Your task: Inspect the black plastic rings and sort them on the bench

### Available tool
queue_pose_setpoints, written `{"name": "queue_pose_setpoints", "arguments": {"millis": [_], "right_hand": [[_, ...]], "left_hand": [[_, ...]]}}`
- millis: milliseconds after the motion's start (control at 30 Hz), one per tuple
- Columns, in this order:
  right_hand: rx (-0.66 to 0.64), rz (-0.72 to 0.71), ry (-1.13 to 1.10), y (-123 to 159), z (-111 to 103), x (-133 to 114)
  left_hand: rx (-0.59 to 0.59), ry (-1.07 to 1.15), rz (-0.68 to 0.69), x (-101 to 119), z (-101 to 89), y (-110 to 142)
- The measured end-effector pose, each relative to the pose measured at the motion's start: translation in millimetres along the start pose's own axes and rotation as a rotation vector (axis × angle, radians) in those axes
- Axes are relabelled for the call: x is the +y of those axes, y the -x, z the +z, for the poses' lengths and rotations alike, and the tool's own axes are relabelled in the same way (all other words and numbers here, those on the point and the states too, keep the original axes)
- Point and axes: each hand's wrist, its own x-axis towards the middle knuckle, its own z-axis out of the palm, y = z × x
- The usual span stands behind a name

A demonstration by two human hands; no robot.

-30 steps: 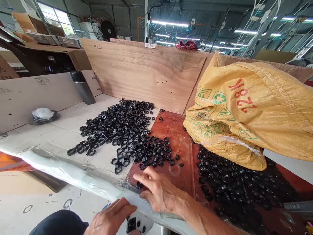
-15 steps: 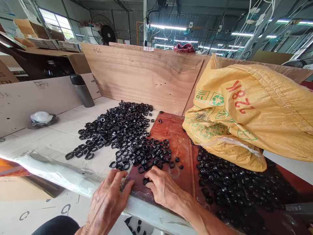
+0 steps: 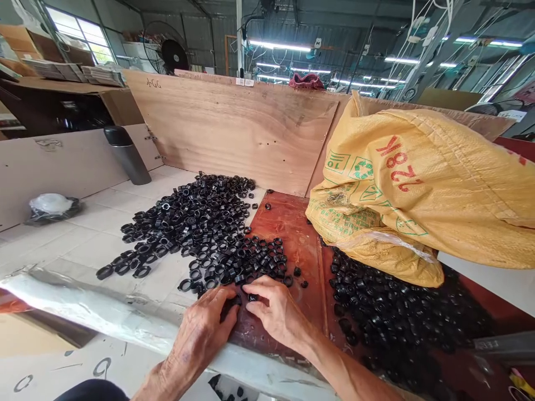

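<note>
My left hand (image 3: pixel 207 326) rests low over the table's front edge, thumb and forefinger curved around a black ring (image 3: pixel 237 300) that shows only in part. Close beside it, my right hand (image 3: pixel 276 312) pinches a small black plastic part (image 3: pixel 252 297) between thumb and fingers. The two pieces are nearly facing each other, with a narrow gap between the hands. Just beyond my fingertips spreads a big heap of black plastic rings (image 3: pixel 209 223), lying partly on the pale surface and partly on the red-brown board (image 3: pixel 284 223).
A second heap of small black parts (image 3: pixel 388 306) lies at the right, below a yellow woven sack (image 3: pixel 418 178). A dark bottle (image 3: pixel 129 156) and a plastic-wrapped white bundle (image 3: pixel 52 206) stand at the left. A plywood panel (image 3: pixel 234 122) closes off the back.
My left hand has moved right, closer to my right hand, and a black ring now shows in its fingers. My right hand keeps its small black part. The view has shifted slightly.
</note>
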Motion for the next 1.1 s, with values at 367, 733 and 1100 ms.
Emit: {"name": "queue_pose_setpoints", "arguments": {"millis": [367, 733, 1100], "right_hand": [[0.056, 0.048, -0.112, 2, -6, -13], [0.036, -0.094, -0.068, 3, -5, -17], [0.018, -0.001, 0.0, 4, -11, -23]], "left_hand": [[-0.165, 0.989, -0.561, 25, -18.1, -6], [-0.082, 0.948, -0.516, 17, -5.8, 1], [-0.036, 1.029, -0.372, 10, 2.4, 6]]}}
